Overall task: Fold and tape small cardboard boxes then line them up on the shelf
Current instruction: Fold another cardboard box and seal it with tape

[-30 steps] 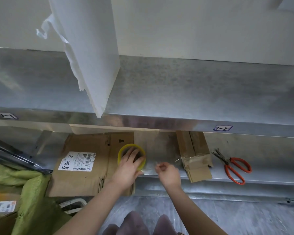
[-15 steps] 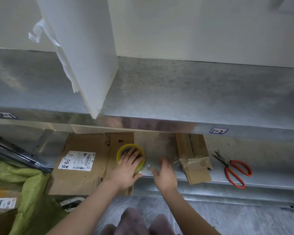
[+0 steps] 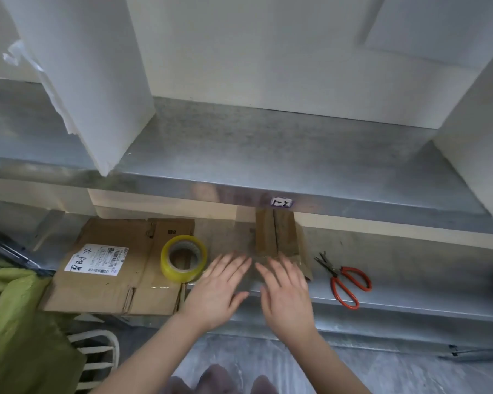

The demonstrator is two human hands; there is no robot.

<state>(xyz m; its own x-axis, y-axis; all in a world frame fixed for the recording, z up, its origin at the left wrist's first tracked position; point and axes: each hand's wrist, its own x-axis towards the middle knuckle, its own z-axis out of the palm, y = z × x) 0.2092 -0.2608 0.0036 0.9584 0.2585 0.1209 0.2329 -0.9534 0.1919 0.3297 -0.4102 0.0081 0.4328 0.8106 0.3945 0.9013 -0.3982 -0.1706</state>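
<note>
Softly, evenly lit; dimmer beneath the upper shelf (image 3: pixel 268 155); dull sheen on its front lip; slightly soft, bowed toward edges.

Not much to be reported here tbh. The left hand (image 3: pixel 217 294) and right hand (image 3: pixel 285 300) are seen bare, and the fingernails are too blurred to be judged. The left forearm (image 3: pixel 154 354) and right forearm (image 3: pixel 330 365) are shown bare too, all the way to the bottom edge. The only clothing caught is at the knees (image 3: pixel 211 379), which are covered in a dull mauve-grey fabric, kinda soft looking. Just the two rounded tops are shown, so the kind of garment can't be told.
</note>
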